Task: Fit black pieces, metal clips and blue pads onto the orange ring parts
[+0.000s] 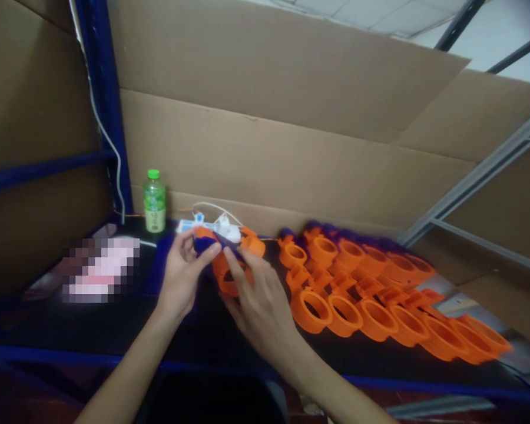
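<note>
Above the black tabletop, my left hand (pixel 182 274) pinches a dark blue piece (pixel 204 244) between thumb and fingers. My right hand (pixel 261 287) is closed on the same piece from the other side, its fingertips meeting my left thumb. Just below the fingers hangs an orange plastic ring part (pixel 228 280), partly hidden by my right hand; whether it is joined to the blue piece I cannot tell. Another orange part (pixel 252 242) shows behind my right fingers. To the right stand rows of similar orange ring parts (pixel 380 319), the back ones with dark blue tops.
A green-capped bottle (pixel 154 203) stands at the back left. Behind my hands lies a white power strip (pixel 189 226) with plugs and cables. A blurred-out pinkish item (pixel 101 271) rests on the left of the black table (pixel 128 330). Cardboard panels (pixel 265 153) and a blue post (pixel 101 100) enclose the back.
</note>
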Demonstrator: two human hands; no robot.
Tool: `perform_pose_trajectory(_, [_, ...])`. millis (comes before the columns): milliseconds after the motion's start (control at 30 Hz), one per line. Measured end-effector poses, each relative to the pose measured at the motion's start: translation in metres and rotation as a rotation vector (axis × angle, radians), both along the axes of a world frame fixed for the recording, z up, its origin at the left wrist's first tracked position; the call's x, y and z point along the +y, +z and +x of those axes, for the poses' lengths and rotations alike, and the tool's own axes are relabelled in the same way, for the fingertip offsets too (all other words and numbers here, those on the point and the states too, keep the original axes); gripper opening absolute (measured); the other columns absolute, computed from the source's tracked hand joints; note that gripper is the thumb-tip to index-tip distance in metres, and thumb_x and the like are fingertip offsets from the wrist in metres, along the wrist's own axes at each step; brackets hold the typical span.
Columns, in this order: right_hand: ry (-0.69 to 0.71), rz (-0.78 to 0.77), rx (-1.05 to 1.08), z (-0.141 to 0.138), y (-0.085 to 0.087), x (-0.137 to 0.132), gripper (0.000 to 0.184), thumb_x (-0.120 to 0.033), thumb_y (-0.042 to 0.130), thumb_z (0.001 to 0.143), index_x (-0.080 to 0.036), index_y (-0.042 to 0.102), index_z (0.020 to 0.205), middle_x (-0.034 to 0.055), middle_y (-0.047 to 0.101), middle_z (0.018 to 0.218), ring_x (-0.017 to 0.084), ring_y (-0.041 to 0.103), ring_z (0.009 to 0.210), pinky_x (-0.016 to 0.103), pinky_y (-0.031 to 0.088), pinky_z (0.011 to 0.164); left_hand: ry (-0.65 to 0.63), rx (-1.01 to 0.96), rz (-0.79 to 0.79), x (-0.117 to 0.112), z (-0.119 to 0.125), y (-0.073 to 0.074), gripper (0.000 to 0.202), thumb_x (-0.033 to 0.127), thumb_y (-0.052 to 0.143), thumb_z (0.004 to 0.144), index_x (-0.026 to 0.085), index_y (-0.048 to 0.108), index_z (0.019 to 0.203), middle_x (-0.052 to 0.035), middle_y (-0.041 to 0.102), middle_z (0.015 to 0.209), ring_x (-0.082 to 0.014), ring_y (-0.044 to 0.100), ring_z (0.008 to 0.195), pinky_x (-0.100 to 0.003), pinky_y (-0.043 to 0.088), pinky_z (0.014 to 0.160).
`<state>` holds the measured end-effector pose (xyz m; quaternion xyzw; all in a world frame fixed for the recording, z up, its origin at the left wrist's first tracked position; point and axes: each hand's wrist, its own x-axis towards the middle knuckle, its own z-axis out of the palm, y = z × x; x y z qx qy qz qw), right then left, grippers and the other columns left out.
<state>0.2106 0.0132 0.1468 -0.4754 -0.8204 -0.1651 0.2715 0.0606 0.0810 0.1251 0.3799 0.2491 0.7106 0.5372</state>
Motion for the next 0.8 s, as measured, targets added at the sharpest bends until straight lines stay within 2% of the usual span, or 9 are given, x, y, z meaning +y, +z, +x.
perform_pose_trajectory(67, [-0.001,-0.027,-0.002,0.007,0.003,0.006,0.076,-0.022,0.064,0.087,-0.02,0.032,0.157,0.0162,0.049,0.145,0.032,0.048,0.13,0.05,0.046,0.107,-0.023,0.023,-0.021,0.002,0.001,-0.002,0.057,0.029,0.086,0.072,0.024,0.06,0.123,-0.0084,0.067,0.125,-0.024,0.063,0.121,-0.04,0.048,0.106])
perform_pose_trajectory(167, [-0.048,-0.053,0.062,0.038,0.021,0.027,0.076,-0.029,0.067,0.083,-0.018,0.038,0.153,0.0153,0.053,0.14,0.031,0.05,0.128,0.048,0.047,0.106,-0.01,0.064,-0.016,0.002,0.001,-0.003,0.062,0.031,0.081,0.078,0.028,0.054,0.134,-0.0097,0.059,0.14,-0.0251,0.05,0.138,-0.042,0.04,0.114])
perform_pose_trajectory(267, [-0.247,-0.08,0.086,0.086,0.044,0.063,0.068,-0.042,0.068,0.083,-0.015,0.05,0.143,0.0162,0.06,0.133,0.033,0.054,0.124,0.047,0.045,0.106,0.009,0.091,0.005,0.001,0.001,-0.002,0.062,0.032,0.078,0.081,0.028,0.052,0.138,-0.0112,0.056,0.143,-0.0263,0.048,0.14,-0.045,0.037,0.116])
perform_pose_trajectory(367, [-0.538,-0.198,0.059,0.131,0.054,0.104,0.056,-0.045,0.069,0.081,-0.016,0.063,0.128,0.0159,0.068,0.122,0.031,0.063,0.112,0.037,0.049,0.092,-0.018,0.099,0.009,0.0,0.002,-0.002,0.058,0.031,0.076,0.083,0.026,0.053,0.136,-0.0124,0.058,0.141,-0.0269,0.051,0.137,-0.047,0.037,0.115])
perform_pose_trajectory(433, [-0.676,-0.314,-0.005,0.15,0.053,0.125,0.05,-0.047,0.068,0.081,-0.016,0.066,0.121,0.0153,0.072,0.115,0.03,0.067,0.104,0.032,0.049,0.083,-0.042,0.099,0.005,-0.001,0.003,-0.001,0.055,0.03,0.075,0.084,0.025,0.054,0.134,-0.0126,0.06,0.139,-0.0268,0.053,0.134,-0.048,0.038,0.115])
perform_pose_trajectory(533, [-0.75,-0.376,-0.042,0.162,0.044,0.141,0.045,-0.046,0.069,0.08,-0.013,0.07,0.111,0.0178,0.074,0.107,0.029,0.069,0.095,0.029,0.047,0.073,-0.062,0.108,0.0,-0.002,0.003,0.0,0.052,0.029,0.075,0.083,0.024,0.055,0.132,-0.0123,0.062,0.136,-0.0271,0.056,0.131,-0.048,0.041,0.112])
perform_pose_trajectory(667, [-0.773,-0.389,-0.057,0.161,0.034,0.145,0.044,-0.045,0.068,0.082,-0.011,0.07,0.111,0.0202,0.074,0.106,0.028,0.07,0.096,0.028,0.047,0.073,-0.091,0.131,0.0,-0.002,0.002,0.001,0.043,0.03,0.073,0.084,0.023,0.059,0.125,-0.012,0.065,0.131,-0.0279,0.059,0.126,-0.047,0.046,0.106])
perform_pose_trajectory(800, [-0.782,-0.398,-0.08,0.161,0.03,0.145,0.044,-0.046,0.065,0.086,-0.011,0.07,0.111,0.0207,0.073,0.104,0.029,0.069,0.099,0.029,0.048,0.077,-0.104,0.182,0.002,0.0,0.002,0.0,0.035,0.029,0.074,0.083,0.022,0.064,0.116,-0.0106,0.069,0.125,-0.0274,0.061,0.123,-0.047,0.046,0.106])
